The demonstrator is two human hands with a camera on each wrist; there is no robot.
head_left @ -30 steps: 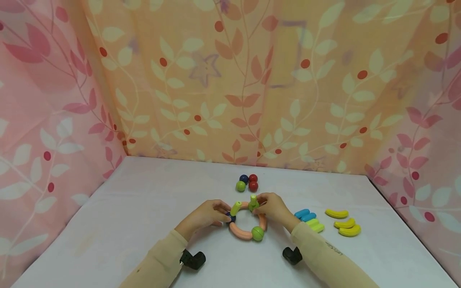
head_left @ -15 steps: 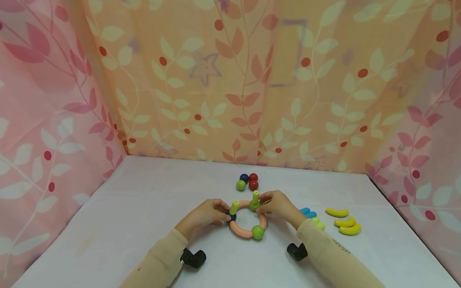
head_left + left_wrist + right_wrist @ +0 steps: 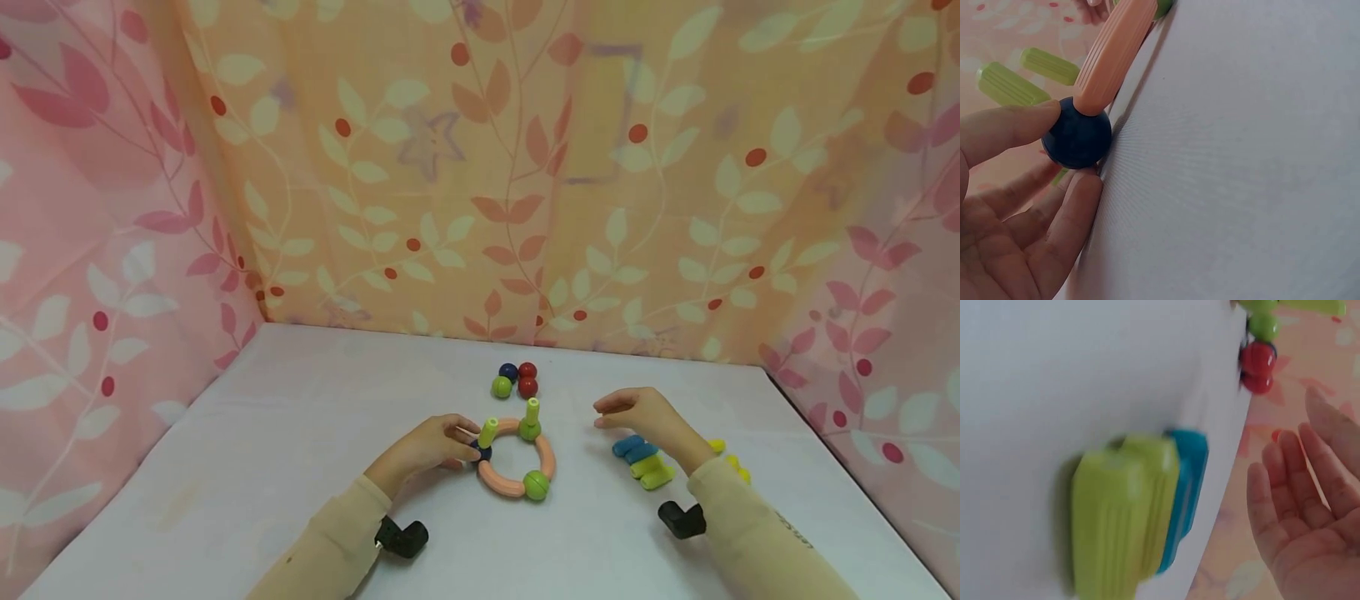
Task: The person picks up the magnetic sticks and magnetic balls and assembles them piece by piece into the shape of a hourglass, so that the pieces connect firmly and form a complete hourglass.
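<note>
Left hand (image 3: pixel 429 446): clamped on dark blue ball (image 3: pixel 1077 134) at 9 o'clock of pink ring (image 3: pixel 500 482), flat on white counter (image 3: pixel 337 375). Right hand (image 3: pixel 652 417): fingers (image 3: pixel 1296 459) loosely extended, near blue sticks (image 3: pixel 627 445), well off ring at 2 o'clock. On ring: plain green ball (image 3: pixel 536 485) at 5 o'clock; green ball (image 3: pixel 529 430) topped by lime peg (image 3: pixel 532 410) at 1 o'clock. Beyond ring at 12 o'clock: four clustered balls (image 3: pixel 527 387). At 3 o'clock: lime sticks (image 3: pixel 657 477), then yellow pieces (image 3: pixel 717 446) partly behind right forearm (image 3: pixel 757 525).

Readable text: none.
Right sleeve (image 3: pixel 761 537) bears a short, slanted run of dark print (image 3: pixel 793 530), too small and blurred for any letter, word or number to be made out.
</note>
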